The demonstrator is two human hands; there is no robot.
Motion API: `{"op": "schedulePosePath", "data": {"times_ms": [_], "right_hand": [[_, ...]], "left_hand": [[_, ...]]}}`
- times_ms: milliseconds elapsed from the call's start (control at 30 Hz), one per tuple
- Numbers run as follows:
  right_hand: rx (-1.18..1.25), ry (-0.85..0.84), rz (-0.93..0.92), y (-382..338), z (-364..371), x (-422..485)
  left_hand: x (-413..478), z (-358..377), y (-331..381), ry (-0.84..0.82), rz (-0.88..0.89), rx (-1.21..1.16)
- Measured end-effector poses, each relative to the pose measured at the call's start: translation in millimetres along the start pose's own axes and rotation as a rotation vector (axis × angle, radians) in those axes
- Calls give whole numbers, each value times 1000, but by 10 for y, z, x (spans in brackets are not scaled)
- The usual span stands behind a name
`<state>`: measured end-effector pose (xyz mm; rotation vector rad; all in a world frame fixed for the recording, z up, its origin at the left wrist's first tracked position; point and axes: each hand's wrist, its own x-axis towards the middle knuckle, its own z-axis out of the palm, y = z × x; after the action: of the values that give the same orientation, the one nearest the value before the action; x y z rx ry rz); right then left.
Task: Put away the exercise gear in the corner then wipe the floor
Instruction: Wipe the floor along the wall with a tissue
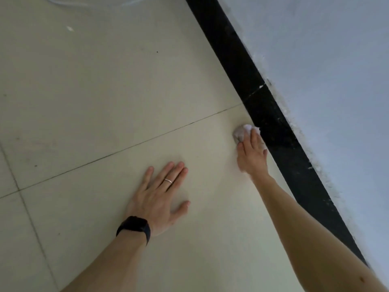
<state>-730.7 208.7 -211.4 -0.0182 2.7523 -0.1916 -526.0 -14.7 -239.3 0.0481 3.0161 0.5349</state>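
My right hand lies flat on a small white crumpled cloth and presses it onto the pale tiled floor, right beside the black skirting board. Only the front of the cloth shows past my fingertips. My left hand rests palm down on the floor with its fingers spread and nothing in it; it wears a ring, and a black band sits on the wrist. No exercise gear is in view.
The black skirting board runs diagonally from the top middle to the bottom right, with a pale blue-grey wall above it. Dark grout lines cross the floor. A small white scrap and a few dark specks lie on the far tiles.
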Motion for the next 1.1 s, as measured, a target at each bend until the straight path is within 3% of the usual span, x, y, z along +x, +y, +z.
{"op": "schedulePosePath", "data": {"times_ms": [100, 233, 300, 333, 467, 500, 600, 733, 800, 867, 933, 1000, 1100], "right_hand": [[36, 40, 16, -337, 139, -115], [-37, -38, -537, -412, 303, -634], [-122, -76, -637, -218, 224, -527], [-148, -74, -585, -143, 178, -420], [28, -8, -91, -329, 166, -294], [41, -4, -90, -466, 249, -443], [20, -13, -320, -729, 527, -1065], [-91, -117, -504, -576, 553, -1431], [-152, -153, -550, -484, 476, -1357], [-167, -157, -459, -594, 480, -1266], [-133, -97, -256, -850, 524, -1218], [-30, -40, -127, -1225, 642, -1324], [9, 26, -322, -1660, 1037, -1834]], "left_hand": [[6, -10, 0, 5, 8, -15], [3, -15, 10, -19, -3, -38], [-3, -5, 15, -27, -1, -31], [-11, -6, 10, -32, 1, -25], [-36, -17, 16, -42, 15, -15], [-42, -25, 23, -44, 20, -17], [-28, -105, 19, -54, 14, -38], [-170, -351, -76, -28, -106, -282], [-421, -458, -255, 20, -112, -192], [-841, -586, -584, 63, -201, -64], [-1276, -739, -948, 73, -399, -7], [-1690, -845, -1294, -37, -558, 69], [-1996, -790, -1563, -207, -601, 44]]}}
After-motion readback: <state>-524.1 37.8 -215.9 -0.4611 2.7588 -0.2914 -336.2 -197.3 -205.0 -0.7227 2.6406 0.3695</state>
